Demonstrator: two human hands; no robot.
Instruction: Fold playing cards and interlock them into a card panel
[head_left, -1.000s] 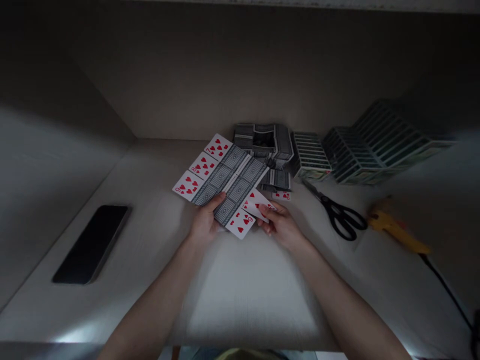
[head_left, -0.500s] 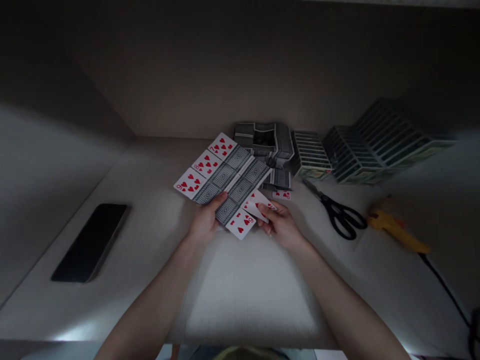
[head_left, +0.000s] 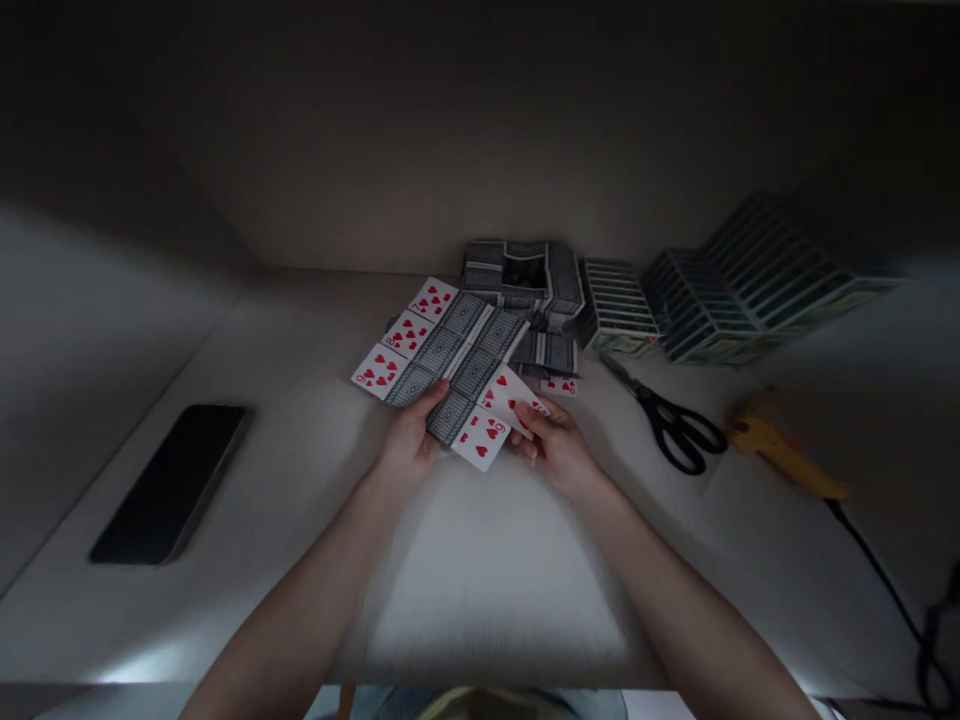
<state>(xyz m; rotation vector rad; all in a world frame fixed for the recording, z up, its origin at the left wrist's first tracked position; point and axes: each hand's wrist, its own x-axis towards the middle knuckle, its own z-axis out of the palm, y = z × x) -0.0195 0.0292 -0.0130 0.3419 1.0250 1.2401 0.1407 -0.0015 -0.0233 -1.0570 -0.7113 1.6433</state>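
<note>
Two hands: the left hand (head_left: 409,440) and the right hand (head_left: 561,450) are bare and close together at the near edge of the laid-out cards.
Left hand's grip: the thumb lies across the near end of the face-down cards (head_left: 457,365), with the fingers curled below it; I cannot tell whether it is gripping them or only touching.
Right hand's grip: the thumb and fingers are closed narrowly on the edge of a heart card (head_left: 506,395), which is tilted up off the desk.
Cards: these are thin, glossy and rectangular, with white faces and red hearts. Three heart cards (head_left: 409,333) fan out on the far left of the face-down cards, and another heart card (head_left: 480,438) lies between the hands.
Surface: a pale wood-grain desk (head_left: 480,600) runs under everything, with a beige wall (head_left: 375,150) behind it.
Far side: a loose heap of cards (head_left: 523,275) sits beyond the hands, with ridged rows of card packs (head_left: 720,300) to its right.
Right side: black-handled scissors (head_left: 675,425) lie near a yellow tool (head_left: 780,455) with a black cord (head_left: 877,580).
Left side: a dark phone (head_left: 169,485) lies face up, well apart from the cards.
</note>
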